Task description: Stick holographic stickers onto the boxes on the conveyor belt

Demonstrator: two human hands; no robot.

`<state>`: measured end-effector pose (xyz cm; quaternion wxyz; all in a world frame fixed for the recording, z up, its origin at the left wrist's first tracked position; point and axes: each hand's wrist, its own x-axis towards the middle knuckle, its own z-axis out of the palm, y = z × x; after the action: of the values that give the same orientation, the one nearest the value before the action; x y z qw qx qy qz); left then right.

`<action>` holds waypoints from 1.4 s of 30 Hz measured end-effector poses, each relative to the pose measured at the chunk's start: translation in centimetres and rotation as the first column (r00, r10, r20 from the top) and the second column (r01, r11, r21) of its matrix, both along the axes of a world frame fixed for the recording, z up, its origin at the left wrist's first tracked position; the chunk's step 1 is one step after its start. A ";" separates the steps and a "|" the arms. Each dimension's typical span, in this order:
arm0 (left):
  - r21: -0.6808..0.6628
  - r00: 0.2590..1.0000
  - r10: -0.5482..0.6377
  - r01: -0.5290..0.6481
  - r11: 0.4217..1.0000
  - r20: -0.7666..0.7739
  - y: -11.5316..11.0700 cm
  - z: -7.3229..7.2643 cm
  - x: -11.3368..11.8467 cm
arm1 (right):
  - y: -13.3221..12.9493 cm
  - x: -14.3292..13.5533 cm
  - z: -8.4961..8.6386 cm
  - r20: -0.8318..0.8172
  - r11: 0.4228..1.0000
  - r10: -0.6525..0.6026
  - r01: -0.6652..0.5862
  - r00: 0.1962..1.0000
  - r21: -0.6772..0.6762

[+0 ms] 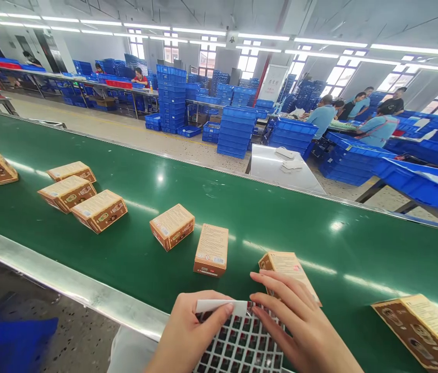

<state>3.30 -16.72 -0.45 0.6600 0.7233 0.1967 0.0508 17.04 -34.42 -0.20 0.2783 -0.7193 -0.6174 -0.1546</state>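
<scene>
My left hand (199, 329) is closed on the upper left edge of a sheet of small dark stickers (238, 344) laid out in a white grid. Its thumb presses on the white strip along the sheet's top. At the sheet's top right corner is my right hand (289, 311), fingers stretched out and apart, the lowest fingertips touching or very close to the edge. A small brown and cream carton (287, 264) lies just beyond the right fingers, partly hidden by them. Another carton (212, 248) is on the belt ahead of my left hand.
The green conveyor belt (133, 171) crosses in front of me, with several more cartons (100, 210) to the left and one (424, 326) at the right. Its metal edge (87, 290) runs nearest me. Stacked blue crates (236, 132), a white table (277, 166) and seated co-workers (380, 127) are beyond.
</scene>
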 end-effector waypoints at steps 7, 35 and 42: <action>0.016 0.999 0.031 -0.031 0.999 0.015 0.3 -0.3 -0.4 | 0.7 -0.6 0.0 0.146 0.999 0.017 -0.021 0.989 0.025; 0.253 0.934 -0.356 0.348 0.903 -0.016 0.1 -0.5 3.2 | 4.0 5.1 -5.5 -0.950 0.800 -0.204 0.599 0.237 -0.022; 0.255 0.918 -0.397 0.385 0.887 -0.006 -1.1 -0.3 4.2 | 3.2 5.0 -3.7 -0.805 0.720 -0.467 0.686 0.366 -0.106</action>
<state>7.55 -17.85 -0.79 0.5640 0.8244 0.0239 -0.0420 22.00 -31.22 -3.86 0.5335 -0.8386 -0.1092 0.0144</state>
